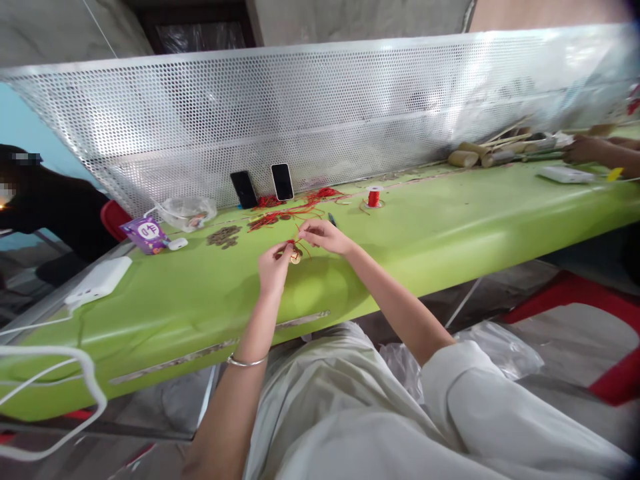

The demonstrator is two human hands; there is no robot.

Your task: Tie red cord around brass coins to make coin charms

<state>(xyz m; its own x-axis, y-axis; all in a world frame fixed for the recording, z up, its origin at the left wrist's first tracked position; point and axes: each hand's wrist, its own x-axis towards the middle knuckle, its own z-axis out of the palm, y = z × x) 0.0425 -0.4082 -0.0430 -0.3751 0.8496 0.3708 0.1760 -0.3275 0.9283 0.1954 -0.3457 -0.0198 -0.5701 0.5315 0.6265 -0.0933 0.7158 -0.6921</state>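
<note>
My left hand (274,267) is closed in a pinch on a round gold-coloured coin (295,258) with red cord tied to it. Just right of it and slightly higher, my right hand (320,235) pinches a loose end of the red cord (300,233). Another thin strand sticks out below my right fingers. Beyond my hands lies a tangle of red cords (280,217) with some dark coins among them. A pile of dull coins (223,236) sits to the left. Behind my right hand is a small dark tool (332,219), partly hidden.
Two phones (283,182) lean near the perforated metal panel (250,120). A red thread spool (374,197) stands right of them. On the left are a purple packet (145,235), a plastic bag (187,212) and a white power bank (99,280). Another person's hands (595,150) are at far right, near bamboo pieces (463,158).
</note>
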